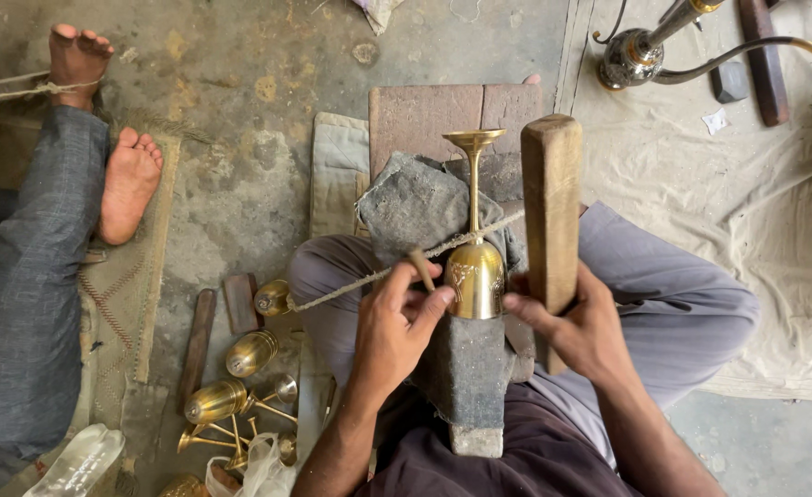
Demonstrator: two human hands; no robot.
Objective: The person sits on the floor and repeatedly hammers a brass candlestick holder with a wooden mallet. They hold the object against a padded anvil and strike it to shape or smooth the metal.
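Note:
A brass goblet (475, 262) lies on its side on a dark padded block (472, 368) between my knees, its foot pointing away. A rope (351, 287) crosses the stem and pins it down. My left hand (397, 322) pinches a small metal tool (421, 270) against the goblet's bowl. My right hand (576, 327) grips a thick wooden mallet (551, 207), held upright just to the right of the goblet.
Several more brass goblets (231, 396) lie on the floor at the lower left, beside wooden sticks (199, 345). Another person's legs and bare feet (128, 184) stretch along the left. A brass pipe base (640, 55) stands on cloth at the upper right.

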